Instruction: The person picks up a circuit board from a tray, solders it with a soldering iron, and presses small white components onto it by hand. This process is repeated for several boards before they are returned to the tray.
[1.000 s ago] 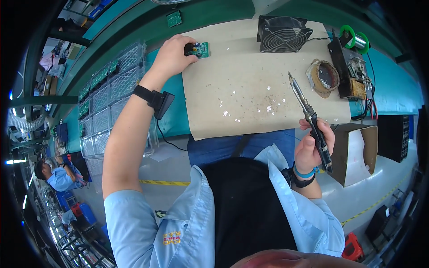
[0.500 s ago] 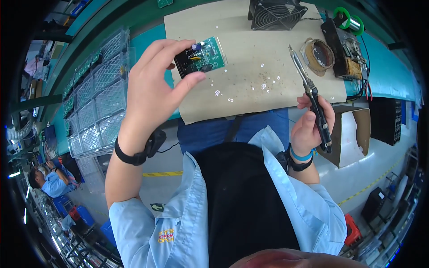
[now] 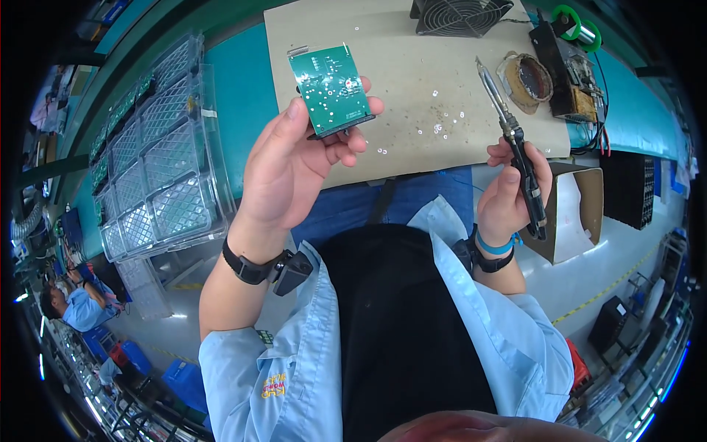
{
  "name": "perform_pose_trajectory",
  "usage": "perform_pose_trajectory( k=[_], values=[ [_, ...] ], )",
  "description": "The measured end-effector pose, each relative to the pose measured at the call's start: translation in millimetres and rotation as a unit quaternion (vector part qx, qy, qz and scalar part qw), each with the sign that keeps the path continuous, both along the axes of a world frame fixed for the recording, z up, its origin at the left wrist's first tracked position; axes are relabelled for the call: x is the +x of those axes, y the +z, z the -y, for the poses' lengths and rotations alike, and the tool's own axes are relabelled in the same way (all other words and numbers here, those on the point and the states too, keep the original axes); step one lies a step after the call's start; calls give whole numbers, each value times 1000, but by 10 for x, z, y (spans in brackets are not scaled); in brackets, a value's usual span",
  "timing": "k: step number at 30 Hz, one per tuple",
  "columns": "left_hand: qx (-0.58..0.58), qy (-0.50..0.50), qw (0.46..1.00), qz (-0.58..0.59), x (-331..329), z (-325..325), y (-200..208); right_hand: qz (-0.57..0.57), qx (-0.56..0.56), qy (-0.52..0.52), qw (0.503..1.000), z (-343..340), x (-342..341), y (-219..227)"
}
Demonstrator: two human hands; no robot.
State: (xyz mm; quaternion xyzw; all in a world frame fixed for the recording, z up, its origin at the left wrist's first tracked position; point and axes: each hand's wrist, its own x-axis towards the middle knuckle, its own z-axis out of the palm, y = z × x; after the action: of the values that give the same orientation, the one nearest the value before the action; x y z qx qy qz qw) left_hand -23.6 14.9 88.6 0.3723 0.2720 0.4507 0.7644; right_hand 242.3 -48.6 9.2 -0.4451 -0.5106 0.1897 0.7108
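Observation:
My left hand [image 3: 291, 158] holds a green circuit board [image 3: 330, 88] over the left part of the work mat. The board's solder side, dotted with bright joints, faces up, and a black part runs along its near edge. My fingers wrap under it, with the thumb at its left edge. In my right hand [image 3: 512, 188] is a soldering iron [image 3: 519, 147] with a black handle. Its metal tip points away from me, above the mat near a round brown container [image 3: 529, 82]. The board and the iron are well apart.
Small white bits [image 3: 440, 130] and brown specks lie on the beige mat [image 3: 401, 88]. A black fan [image 3: 460, 16] stands at the back, a green solder spool [image 3: 576, 29] beside a black box [image 3: 561, 70] at right. Clear plastic trays [image 3: 158, 162] stand left; a cardboard box [image 3: 567, 214] sits right.
My left hand has turned over, so the circuit board now shows its solder side instead of its component side. The right hand and soldering iron have barely moved.

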Motion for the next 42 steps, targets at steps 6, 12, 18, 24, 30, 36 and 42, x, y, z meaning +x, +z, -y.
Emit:
perform_pose_trajectory(
  k=[6, 12, 18, 24, 30, 36, 42],
  values=[
    [-34, -8, 998, 46, 101, 21, -62, 9, -1, -7, 1000, -40, -12, -19],
    [-47, -41, 997, 54, 116, 33, -125, -6, 2, 7, 1000, -110, -16, -34],
    [-47, -39, 995, 81, 166, 55, -161, -9, -1, 6, 1000, -108, -12, -32],
    [-34, -22, 999, 14, 203, 81, -85, -29, -8, 5, 1000, -87, 0, -14],
    [-24, 10, 999, -18, 238, 79, -29, -39, -1, 8, 999, -126, 6, 11],
    [-43, 40, 997, -43, 160, 23, -117, -13, -1, 36, 999, 41, -4, 60],
    [-76, 58, 993, -67, 61, -65, -131, 10, 9, 123, 992, 143, -145, 202]
  ],
)
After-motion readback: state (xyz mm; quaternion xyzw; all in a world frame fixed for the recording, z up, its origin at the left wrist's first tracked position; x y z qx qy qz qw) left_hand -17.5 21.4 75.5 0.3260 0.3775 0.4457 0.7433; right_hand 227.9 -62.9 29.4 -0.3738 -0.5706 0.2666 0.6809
